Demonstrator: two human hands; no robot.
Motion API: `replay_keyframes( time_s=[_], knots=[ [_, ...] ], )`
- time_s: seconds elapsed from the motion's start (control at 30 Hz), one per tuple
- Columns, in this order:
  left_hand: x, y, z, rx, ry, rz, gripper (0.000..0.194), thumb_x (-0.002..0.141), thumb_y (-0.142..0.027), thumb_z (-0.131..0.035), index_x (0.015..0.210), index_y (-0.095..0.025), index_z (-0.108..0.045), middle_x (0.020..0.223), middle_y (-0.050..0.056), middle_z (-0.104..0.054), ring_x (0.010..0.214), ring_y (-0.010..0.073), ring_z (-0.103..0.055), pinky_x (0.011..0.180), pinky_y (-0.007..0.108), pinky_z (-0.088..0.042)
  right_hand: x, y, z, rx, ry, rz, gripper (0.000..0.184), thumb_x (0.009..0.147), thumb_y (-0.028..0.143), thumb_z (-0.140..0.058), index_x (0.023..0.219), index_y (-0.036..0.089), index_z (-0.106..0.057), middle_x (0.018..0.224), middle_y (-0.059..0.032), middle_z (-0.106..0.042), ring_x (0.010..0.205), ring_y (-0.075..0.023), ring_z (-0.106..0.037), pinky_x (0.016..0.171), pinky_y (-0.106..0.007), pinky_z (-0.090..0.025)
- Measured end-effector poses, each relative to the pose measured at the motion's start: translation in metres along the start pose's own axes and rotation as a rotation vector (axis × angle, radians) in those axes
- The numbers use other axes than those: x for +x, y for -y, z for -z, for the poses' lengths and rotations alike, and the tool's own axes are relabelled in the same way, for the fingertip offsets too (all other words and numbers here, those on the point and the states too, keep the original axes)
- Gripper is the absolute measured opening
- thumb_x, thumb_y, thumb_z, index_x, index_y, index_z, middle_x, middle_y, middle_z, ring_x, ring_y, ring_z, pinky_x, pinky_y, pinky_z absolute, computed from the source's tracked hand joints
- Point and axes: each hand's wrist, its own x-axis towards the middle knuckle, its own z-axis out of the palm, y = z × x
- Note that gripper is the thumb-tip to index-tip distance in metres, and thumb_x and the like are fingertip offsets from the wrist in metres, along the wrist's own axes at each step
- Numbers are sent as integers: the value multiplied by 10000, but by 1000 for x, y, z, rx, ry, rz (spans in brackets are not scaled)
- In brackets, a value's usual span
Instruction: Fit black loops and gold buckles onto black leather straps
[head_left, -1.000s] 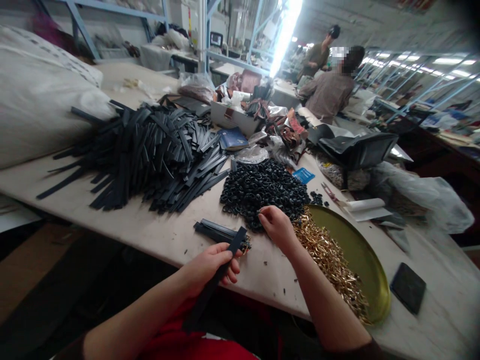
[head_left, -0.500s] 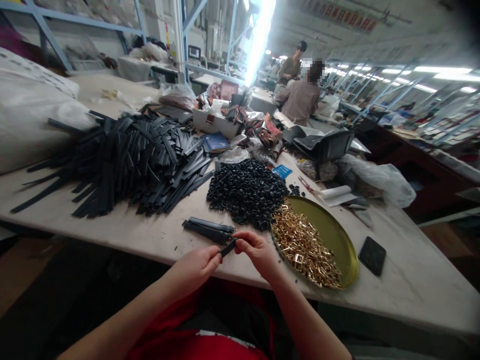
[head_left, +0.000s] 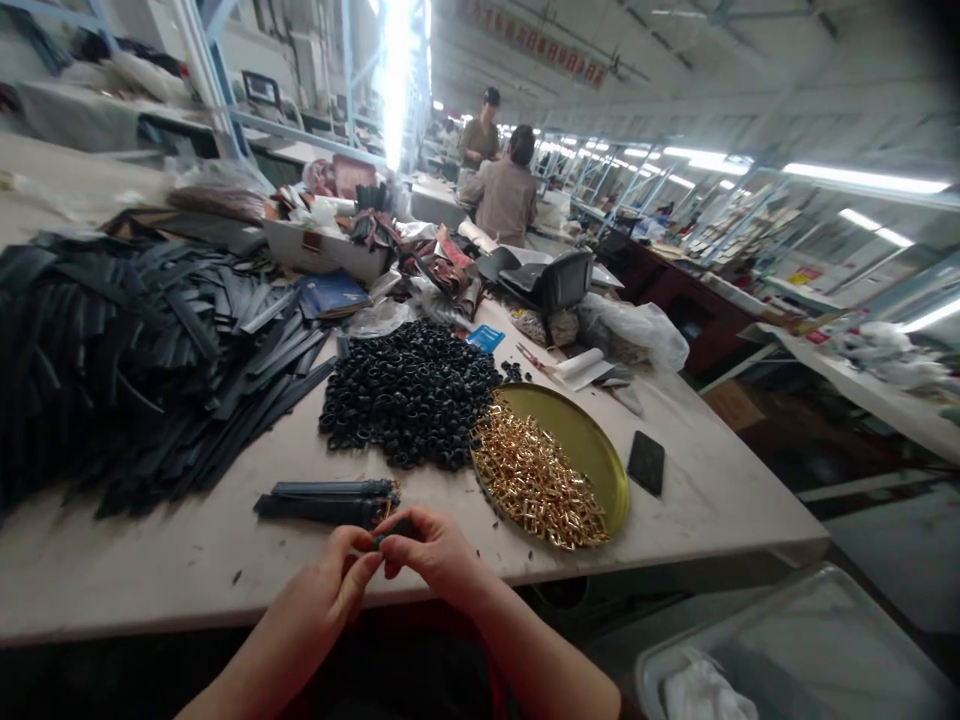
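Observation:
Close to the table's near edge, my left hand (head_left: 339, 578) and my right hand (head_left: 435, 552) meet, fingertips pinched on a short dark strap (head_left: 397, 530). Most of that strap is covered by the fingers. Just beyond them lies a small stack of finished-looking black straps (head_left: 322, 503) with gold buckles at their right ends. A heap of small black loops (head_left: 412, 390) sits farther back. To the right, a round gold-coloured tray (head_left: 592, 440) holds many gold buckles (head_left: 536, 475).
A large pile of loose black strips (head_left: 150, 350) covers the table's left side. A phone (head_left: 646, 463), scissors (head_left: 534, 358), a blue card (head_left: 486, 338) and a blue booklet (head_left: 334, 293) lie around. Two people (head_left: 501, 190) are at the back. A clear plastic bin (head_left: 795, 640) stands low right.
The camera view has swung right, so things on the table appear farther left. My hands have drawn together, and less of the strap shows between them.

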Motion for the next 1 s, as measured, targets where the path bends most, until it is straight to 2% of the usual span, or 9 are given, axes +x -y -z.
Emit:
replay_keyframes(
  time_s=[0.13, 0.27, 0.37, 0.43, 0.47, 0.53, 0.7, 0.83, 1.0],
  knots=[
    [13, 10, -1, -126, -31, -7, 578, 773, -524, -384, 1205, -142, -421, 510, -33, -540, 469, 171, -514, 488, 241, -404, 9, -12, -2, 88, -106, 35, 381, 588, 331, -721, 892, 185, -544, 640, 50, -553, 471, -68, -490, 496, -223, -415],
    [23, 11, -1, -234, -51, -13, 534, 759, -533, -434, 1150, -176, -508, 465, -41, -478, 425, 145, -443, 414, 211, -354, 14, -16, 6, 5, -35, 52, 641, 617, 315, -714, 1168, 241, -395, 723, 48, -550, 537, -89, -517, 532, -239, -445],
    [28, 9, 2, -353, -13, 44, 479, 756, -556, -448, 1045, -184, -539, 440, -72, -342, 381, 97, -315, 343, 179, -229, 23, 2, 42, -448, -93, 118, 466, 767, 338, -578, 1189, 235, -411, 808, 9, -580, 690, -121, -563, 637, -257, -458],
    [31, 9, 4, -462, -29, 95, 457, 752, -568, -451, 988, -184, -524, 459, -87, -268, 385, 74, -245, 343, 163, -174, 34, 23, 80, -945, -344, 143, 217, 846, 308, -466, 1025, 202, -527, 919, -25, -585, 818, -122, -561, 733, -236, -437],
    [32, 9, 5, -516, -40, 124, 451, 749, -575, -452, 965, -184, -513, 471, -93, -239, 389, 65, -217, 349, 157, -154, 41, 33, 99, -1206, -478, 94, 202, 867, 285, -423, 1012, 196, -531, 959, -34, -580, 867, -120, -553, 775, -227, -420],
    [33, 10, 3, -592, -46, 165, 443, 736, -592, -461, 908, -186, -497, 491, -98, -211, 398, 54, -182, 360, 151, -134, 56, 51, 134, -1333, -559, 32, 199, 851, 229, -429, 993, 156, -547, 1035, -92, -558, 958, -170, -527, 841, -274, -381],
    [33, 11, -6, -570, 30, 102, 475, 702, -652, -461, 784, -184, -472, 499, -95, -225, 408, 53, -196, 363, 160, -129, 90, 64, 178, -1466, -546, -138, 201, 711, 238, -604, 888, 142, -599, 961, -130, -595, 893, -243, -557, 752, -316, -378],
    [25, 7, -5, -478, 56, 76, 480, 734, -660, -393, 761, -189, -480, 488, -92, -196, 400, 67, -190, 353, 179, -122, 100, 65, 188, -1470, -501, -194, 200, 678, 295, -646, 824, 164, -608, 868, -83, -635, 827, -203, -569, 678, -262, -357],
    [13, 0, -5, -383, 55, 2, 454, 758, -626, -386, 773, -185, -495, 532, -69, -275, 440, 80, -233, 366, 184, -188, 94, 73, 194, -1384, -522, -155, 160, 681, 316, -647, 693, 165, -598, 778, -61, -641, 774, -177, -556, 638, -247, -319]
  ],
)
